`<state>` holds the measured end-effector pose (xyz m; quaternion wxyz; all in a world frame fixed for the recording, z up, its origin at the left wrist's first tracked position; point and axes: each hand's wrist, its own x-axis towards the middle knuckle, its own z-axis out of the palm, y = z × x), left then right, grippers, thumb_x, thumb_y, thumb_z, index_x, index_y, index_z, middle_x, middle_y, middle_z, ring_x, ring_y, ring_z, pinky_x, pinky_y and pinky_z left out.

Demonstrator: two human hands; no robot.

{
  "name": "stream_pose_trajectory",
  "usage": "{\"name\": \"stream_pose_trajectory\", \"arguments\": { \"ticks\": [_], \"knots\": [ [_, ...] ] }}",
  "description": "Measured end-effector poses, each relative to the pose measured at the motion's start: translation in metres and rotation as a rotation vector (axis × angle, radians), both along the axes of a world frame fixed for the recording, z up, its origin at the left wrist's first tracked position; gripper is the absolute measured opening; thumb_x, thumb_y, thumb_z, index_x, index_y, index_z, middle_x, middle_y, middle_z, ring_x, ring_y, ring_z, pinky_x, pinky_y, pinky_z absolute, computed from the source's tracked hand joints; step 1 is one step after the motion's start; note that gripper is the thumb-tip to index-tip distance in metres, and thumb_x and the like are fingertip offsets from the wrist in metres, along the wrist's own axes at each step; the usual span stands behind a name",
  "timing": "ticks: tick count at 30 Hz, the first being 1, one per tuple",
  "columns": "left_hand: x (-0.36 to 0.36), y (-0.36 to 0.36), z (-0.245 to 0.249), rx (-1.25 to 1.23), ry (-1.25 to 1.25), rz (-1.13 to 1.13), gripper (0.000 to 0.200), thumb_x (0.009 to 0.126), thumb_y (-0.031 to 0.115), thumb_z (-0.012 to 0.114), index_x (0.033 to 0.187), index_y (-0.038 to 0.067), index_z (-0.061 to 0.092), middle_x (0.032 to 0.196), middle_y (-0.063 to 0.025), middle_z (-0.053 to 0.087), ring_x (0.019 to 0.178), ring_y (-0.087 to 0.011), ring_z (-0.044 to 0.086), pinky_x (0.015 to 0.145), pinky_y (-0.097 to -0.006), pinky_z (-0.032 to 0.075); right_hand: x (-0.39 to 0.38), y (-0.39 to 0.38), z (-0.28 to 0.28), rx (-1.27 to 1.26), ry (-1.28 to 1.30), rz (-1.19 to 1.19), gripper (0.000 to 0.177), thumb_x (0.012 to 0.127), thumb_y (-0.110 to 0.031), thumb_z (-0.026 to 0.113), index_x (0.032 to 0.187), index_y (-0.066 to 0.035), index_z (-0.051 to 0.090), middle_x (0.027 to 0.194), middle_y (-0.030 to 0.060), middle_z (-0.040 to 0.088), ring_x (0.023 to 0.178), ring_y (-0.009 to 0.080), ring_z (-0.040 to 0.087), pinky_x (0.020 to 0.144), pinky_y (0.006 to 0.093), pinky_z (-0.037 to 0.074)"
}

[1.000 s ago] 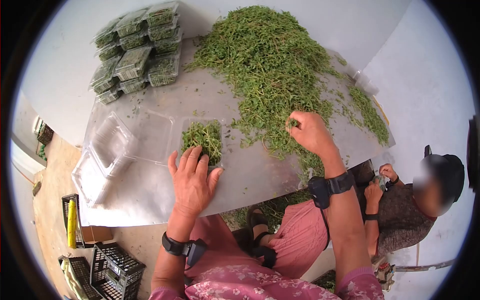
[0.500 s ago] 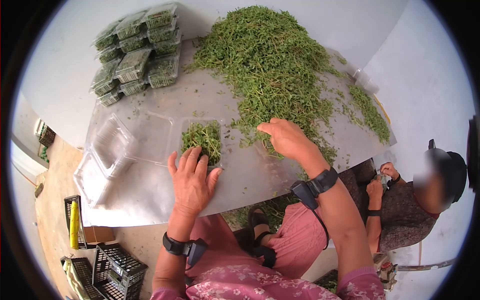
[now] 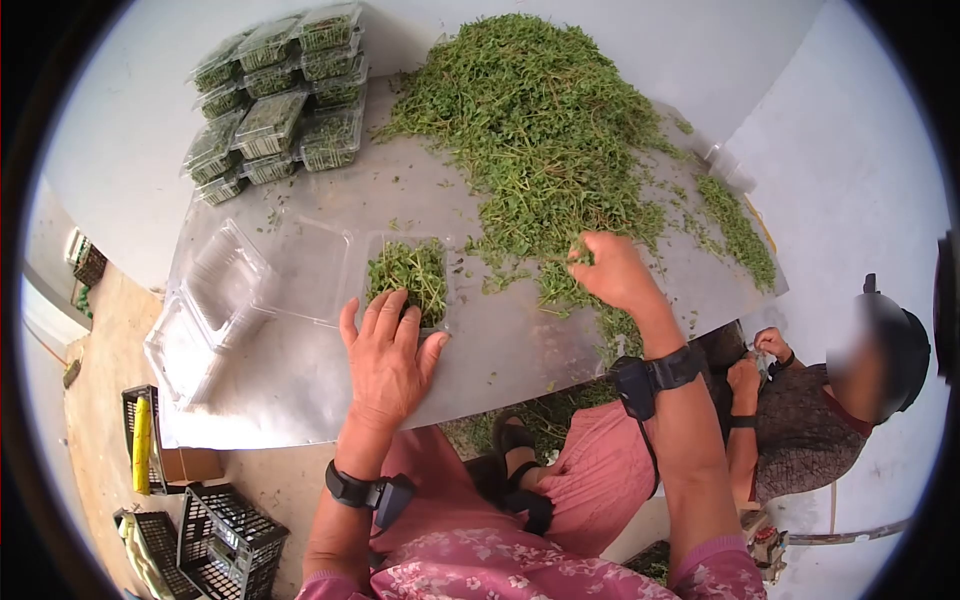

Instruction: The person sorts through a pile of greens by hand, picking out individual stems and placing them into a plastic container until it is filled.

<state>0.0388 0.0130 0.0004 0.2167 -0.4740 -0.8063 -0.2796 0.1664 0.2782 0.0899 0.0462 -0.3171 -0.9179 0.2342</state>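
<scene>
- One open tray (image 3: pixel 405 280), part-filled with greens, sat on the metal table (image 3: pixel 500 365).
- Left hand (image 3: pixel 385 360) lay flat on the tray's near rim, fingers spread, gripping nothing.
- Right of the tray, right hand (image 3: pixel 612 272) had its fingers closed, pinching sprigs (image 3: pixel 578 258) at the foot of the herb pile (image 3: pixel 540 120).
- Just left of the tray: empty clamshells (image 3: pixel 215 290). Beyond the tray, to the left: filled packs (image 3: pixel 275 100).
- Far right of the tray, below table level: another person (image 3: pixel 800 430), seated.
- Risk, as judged: the thin pinch could shed sprigs short of the tray. The light tray could tip if the flat hand pressed its rim.
</scene>
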Motion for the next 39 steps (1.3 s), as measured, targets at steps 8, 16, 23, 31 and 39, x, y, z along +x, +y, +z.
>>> {"name": "stream_pose_trajectory", "arguments": {
  "ticks": [8,16,23,31,39],
  "knots": [
    [0.001,0.000,0.001,-0.001,-0.010,0.001,0.036,0.086,0.032,0.065,0.103,0.001,0.064,0.122,-0.0142,0.058,0.117,-0.0300,0.052,0.109,-0.0523,0.024,0.018,0.026,-0.020,0.166,0.049,0.215,0.038,0.070,-0.009,0.072,0.107,0.001,0.064,0.102,0.0181,0.062,0.094,0.0361,0.060,0.082,0.0409,0.048],
    [0.001,0.001,0.001,-0.006,-0.003,0.003,0.036,0.086,0.033,0.065,0.103,0.001,0.064,0.122,-0.0141,0.058,0.117,-0.0300,0.052,0.109,-0.0518,0.024,0.014,0.010,-0.024,0.216,-0.091,0.291,0.048,0.069,0.001,0.066,0.117,-0.003,0.059,0.113,0.0159,0.054,0.102,0.0358,0.056,0.084,0.0424,0.047],
    [0.001,0.000,0.002,-0.011,-0.001,0.003,0.036,0.086,0.033,0.065,0.104,0.001,0.064,0.122,-0.0140,0.058,0.117,-0.0300,0.052,0.109,-0.0517,0.024,0.002,0.007,-0.034,0.259,-0.111,0.295,0.031,0.073,0.002,0.064,0.103,-0.004,0.062,0.099,0.0160,0.056,0.091,0.0349,0.058,0.075,0.0426,0.046],
    [0.000,0.000,-0.001,-0.001,0.003,0.002,0.035,0.086,0.032,0.065,0.103,0.001,0.064,0.122,-0.0138,0.058,0.117,-0.0300,0.052,0.108,-0.0520,0.024,0.012,0.011,0.000,0.068,0.339,0.098,0.025,0.075,-0.012,0.069,0.095,0.002,0.061,0.075,0.0148,0.061,0.062,0.0196,0.051,0.058,0.0340,0.042],
    [0.000,0.000,-0.001,-0.003,0.008,0.005,0.035,0.087,0.033,0.064,0.103,0.001,0.064,0.122,-0.0138,0.058,0.117,-0.0299,0.052,0.108,-0.0521,0.024,0.003,0.014,-0.031,-0.012,0.024,0.147,0.039,0.077,-0.014,0.071,0.112,0.000,0.061,0.093,0.0184,0.066,0.088,0.0315,0.064,0.076,0.0414,0.050]
  ]
}}
